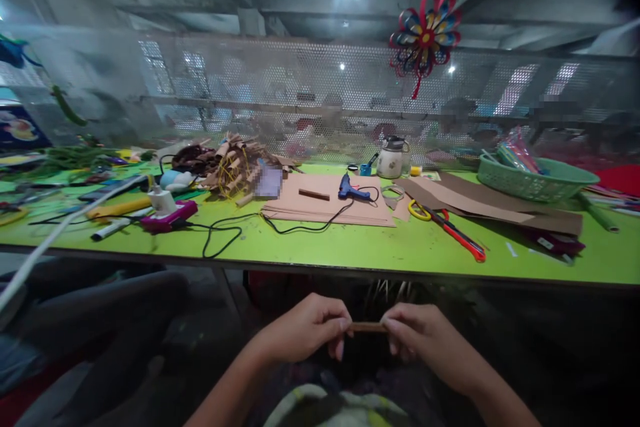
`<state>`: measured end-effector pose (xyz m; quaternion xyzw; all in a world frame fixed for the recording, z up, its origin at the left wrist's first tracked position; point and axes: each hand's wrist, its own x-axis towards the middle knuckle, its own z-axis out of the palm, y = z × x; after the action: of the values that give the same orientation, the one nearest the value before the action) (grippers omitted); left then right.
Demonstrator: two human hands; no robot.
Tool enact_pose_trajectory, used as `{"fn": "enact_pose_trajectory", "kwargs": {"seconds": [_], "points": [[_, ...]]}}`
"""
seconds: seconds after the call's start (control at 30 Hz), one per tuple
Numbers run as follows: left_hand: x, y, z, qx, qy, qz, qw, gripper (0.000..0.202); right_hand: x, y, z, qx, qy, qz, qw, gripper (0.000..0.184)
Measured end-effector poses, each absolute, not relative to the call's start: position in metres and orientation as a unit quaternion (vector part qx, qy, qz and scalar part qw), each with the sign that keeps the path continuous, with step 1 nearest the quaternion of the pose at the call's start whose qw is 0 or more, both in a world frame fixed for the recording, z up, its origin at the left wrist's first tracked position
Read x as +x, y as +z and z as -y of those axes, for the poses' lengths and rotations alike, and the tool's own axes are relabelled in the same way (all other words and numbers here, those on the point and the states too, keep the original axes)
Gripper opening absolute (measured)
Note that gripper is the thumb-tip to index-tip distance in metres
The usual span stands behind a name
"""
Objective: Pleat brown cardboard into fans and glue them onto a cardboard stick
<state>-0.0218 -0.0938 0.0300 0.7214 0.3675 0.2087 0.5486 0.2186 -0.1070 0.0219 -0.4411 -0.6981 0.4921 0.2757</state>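
Note:
My left hand (307, 328) and my right hand (425, 337) are below the front edge of the green table (350, 247), above my lap. Between them they pinch a short thin brown stick (369, 327), like a rolled strip of brown paper, one hand at each end. Both hands have fingers closed on it. On the table ahead, a similar brown stick (314, 194) lies on a flat sheet of brown cardboard (330, 210), next to a blue glue gun (351, 189) with a black cord.
Red-and-yellow scissors (447, 227) lie right of the cardboard, by larger brown sheets (500, 203). A green basket (535, 180) stands at the far right. A pile of brown rolled pieces (233, 167), a pink power strip (167, 217) and a kettle (393, 159) sit further back. A mesh screen rises behind.

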Motion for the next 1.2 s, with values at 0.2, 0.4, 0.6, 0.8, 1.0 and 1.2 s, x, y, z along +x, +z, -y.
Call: {"fn": "enact_pose_trajectory", "kwargs": {"seconds": [0.2, 0.4, 0.6, 0.8, 1.0, 1.2], "points": [[-0.034, 0.035, 0.097, 0.777, 0.156, -0.331, 0.512, 0.032, 0.224, 0.031, 0.121, -0.446, 0.454, 0.741, 0.213, 0.034], [-0.036, 0.041, 0.094, 0.689, 0.254, -0.337, 0.59, 0.047, 0.221, 0.031, 0.119, -0.424, 0.489, 0.727, 0.229, 0.039], [-0.02, 0.032, 0.107, 0.705, 0.144, -0.383, 0.579, 0.05, 0.208, 0.024, 0.113, -0.442, 0.399, 0.769, 0.233, 0.039], [-0.022, 0.028, 0.117, 0.728, 0.152, -0.406, 0.531, 0.042, 0.21, 0.021, 0.121, -0.431, 0.347, 0.799, 0.235, 0.032], [-0.019, 0.036, 0.121, 0.739, 0.184, -0.393, 0.514, 0.037, 0.214, 0.036, 0.128, -0.434, 0.329, 0.783, 0.3, 0.02], [-0.017, 0.055, 0.11, 0.741, 0.241, -0.385, 0.495, 0.036, 0.204, 0.049, 0.119, -0.437, 0.408, 0.703, 0.387, 0.02]]}}
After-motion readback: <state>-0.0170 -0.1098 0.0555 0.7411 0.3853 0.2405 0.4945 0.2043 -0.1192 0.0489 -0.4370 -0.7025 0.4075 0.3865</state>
